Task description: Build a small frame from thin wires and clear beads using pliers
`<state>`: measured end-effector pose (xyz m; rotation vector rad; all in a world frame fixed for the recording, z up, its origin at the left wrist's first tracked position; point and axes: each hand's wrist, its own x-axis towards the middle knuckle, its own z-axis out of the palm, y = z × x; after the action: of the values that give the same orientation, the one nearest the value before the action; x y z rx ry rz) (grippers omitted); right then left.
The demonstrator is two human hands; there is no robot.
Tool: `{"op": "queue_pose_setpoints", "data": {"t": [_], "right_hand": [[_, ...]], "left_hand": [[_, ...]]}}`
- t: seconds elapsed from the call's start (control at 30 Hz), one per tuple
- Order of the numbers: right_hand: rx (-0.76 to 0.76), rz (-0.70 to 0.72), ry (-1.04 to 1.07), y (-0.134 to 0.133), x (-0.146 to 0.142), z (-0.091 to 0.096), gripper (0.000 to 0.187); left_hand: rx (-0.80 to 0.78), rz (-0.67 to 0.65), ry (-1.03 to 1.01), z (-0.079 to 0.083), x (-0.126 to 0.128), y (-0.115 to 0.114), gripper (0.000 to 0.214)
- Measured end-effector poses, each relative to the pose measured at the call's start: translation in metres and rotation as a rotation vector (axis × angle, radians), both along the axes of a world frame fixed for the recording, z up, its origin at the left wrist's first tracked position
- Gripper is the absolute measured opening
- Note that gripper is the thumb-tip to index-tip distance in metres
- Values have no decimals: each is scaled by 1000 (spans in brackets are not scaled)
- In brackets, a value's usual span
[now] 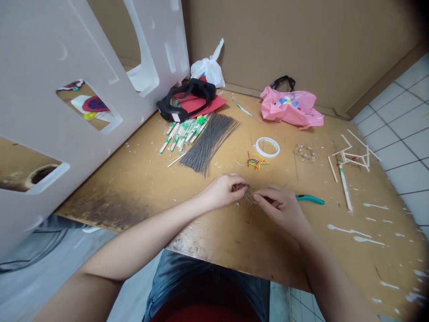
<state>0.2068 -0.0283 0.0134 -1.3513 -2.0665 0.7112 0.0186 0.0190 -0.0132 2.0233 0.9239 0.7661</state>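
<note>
1. A worn wooden desk (110,201) is stretching across the scene, with a white plastic panel (67,89) leaning over its left side.
2. A pink plastic bag (288,109) is lying at the far edge.
3. A bundle of dark wire rods (208,143) is fanning out near the far middle, just beside loose chopsticks (181,138).
4. The left hand (223,190) and right hand (278,208) are meeting over the desk's near middle, their fingertips pressed together and pinching a small bent wire (250,196) between them.
5. Teal-handled pliers (310,199) are lying just beside the right hand.
6. A tape roll (267,147) and coloured rubber bands (256,162) are sitting farther off, near each other.
</note>
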Motion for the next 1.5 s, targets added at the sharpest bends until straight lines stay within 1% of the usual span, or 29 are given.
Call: {"op": "queue_pose_setpoints", "data": {"t": [0.07,0.13,0.27,0.33,0.4,0.47,0.53,0.63,0.7,0.77,0.87,0.97,1.03,1.13,1.2,1.37,1.5], "right_hand": [[-71,-5,67,1,2,4,22],[-141,-45,156,3,3,7,24],[-287,-149,329,5,5,8,27],[-353,-158,388,5,5,7,30],[-395,-154,423,5,5,7,31],[-420,-151,446,4,5,7,30],[-437,-158,469,4,6,6,30],[-425,-206,508,6,8,2,29],[-388,-257,525,8,9,0,29],[-350,-313,523,9,9,0,31],[-320,-347,478,9,6,-1,33],[-324,-301,421,7,1,-6,31],[-304,-287,428,7,-1,-11,29],[-238,-330,458,7,-3,-15,26],[-213,-358,454,8,-4,-14,24],[-216,-351,455,8,-6,-7,22],[-218,-319,457,6,-7,-9,18]], "left_hand": [[-2,-33,-4,2,-1,-1,21],[-9,-64,-12,4,-1,-2,21],[-43,-96,-33,7,-2,-5,21],[-78,-109,-43,7,-3,-6,23],[-91,-131,-46,8,-3,-5,26],[-70,-156,-46,9,-2,-5,28],[-62,-156,-51,11,-2,-6,28],[-158,-111,-91,14,0,-7,28],[-245,-57,-138,14,0,-7,28],[-296,1,-187,14,0,-7,29],[-267,76,-246,14,0,-5,28],[-203,130,-263,14,0,-4,27],[-207,141,-267,14,1,-5,26],[-248,130,-261,13,2,-7,26],[-259,114,-239,13,3,-8,25],[-239,99,-216,15,1,-6,24],[-266,91,-246,15,1,-5,21]]}}
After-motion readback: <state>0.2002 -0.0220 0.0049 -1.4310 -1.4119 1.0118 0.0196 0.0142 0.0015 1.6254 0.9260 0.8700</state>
